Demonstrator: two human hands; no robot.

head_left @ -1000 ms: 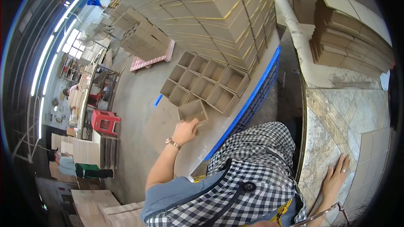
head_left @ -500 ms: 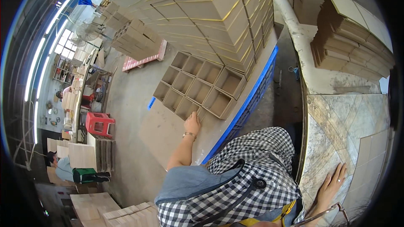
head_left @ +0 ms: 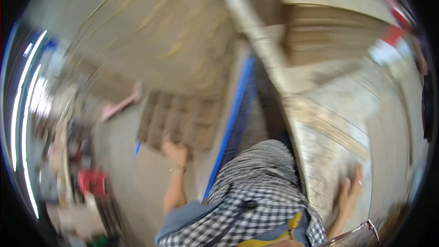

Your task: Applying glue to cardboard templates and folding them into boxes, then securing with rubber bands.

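Note:
The frame is smeared by motion. My left hand (head_left: 177, 152) reaches to the near edge of a block of open-topped cardboard boxes (head_left: 180, 114), set in rows. Blur hides how its fingers are bent and whether they touch the cardboard. My right hand (head_left: 350, 192) rests on the worn, stained tabletop (head_left: 320, 142) at the right, thumb and fingers apart, with nothing in it. A ring shows on one finger.
A tall wall of strapped cartons (head_left: 151, 32) rises behind the boxes. The blue pallet edge (head_left: 238, 105) runs beside them. Brown cardboard stacks (head_left: 338, 32) stand at the table's far end. A red stool (head_left: 93, 181) is on the floor at left.
The head view has turned rightward, so boxes, pallet and table sit further left and blur. A red and white thing has come in at upper right. My right hand stays on the table.

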